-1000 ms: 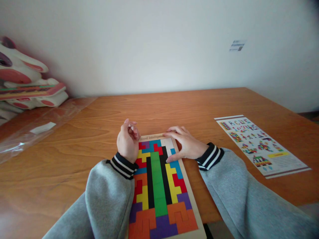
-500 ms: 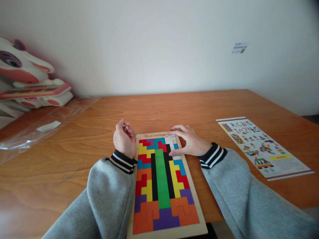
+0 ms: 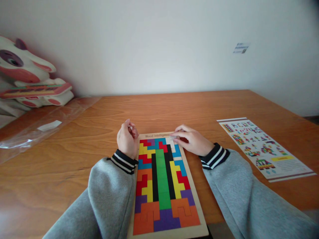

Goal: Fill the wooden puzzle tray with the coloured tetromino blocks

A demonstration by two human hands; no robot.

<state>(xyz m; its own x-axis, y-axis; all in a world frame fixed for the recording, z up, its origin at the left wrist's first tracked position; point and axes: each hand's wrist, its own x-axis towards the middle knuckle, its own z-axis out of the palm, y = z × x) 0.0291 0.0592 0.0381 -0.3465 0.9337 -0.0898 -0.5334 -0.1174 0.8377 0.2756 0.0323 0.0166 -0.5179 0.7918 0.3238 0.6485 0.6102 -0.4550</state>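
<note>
A wooden block puzzle board (image 3: 204, 229) lies before me, filled with flat pieces in orange, purple, red, yellow, blue, black and green. Around its upper right corner is a white area with pale gaps. My right hand (image 3: 193, 141) is over that corner, thumb and index finger pinched on a small white puzzle piece (image 3: 173, 137), which the fingertips partly cover. Beside the upper left edge of the board, my left hand (image 3: 127, 139) is raised with its fingers curled in, and I see nothing in it. A blue piece (image 3: 176, 151) sits just below my right thumb.
A printed pattern sheet (image 3: 264, 149) lies on the wooden table (image 3: 159, 109) to the right. At the left are a clear plastic bag (image 3: 50, 126) and a cow-shaped toy keyboard (image 3: 37, 89). The white wall (image 3: 149, 46) rises behind the table.
My right thumb and index finger have closed together from a wider spread, the thumb moving up from the lower pale gap. My left hand has shifted slightly to the right.
</note>
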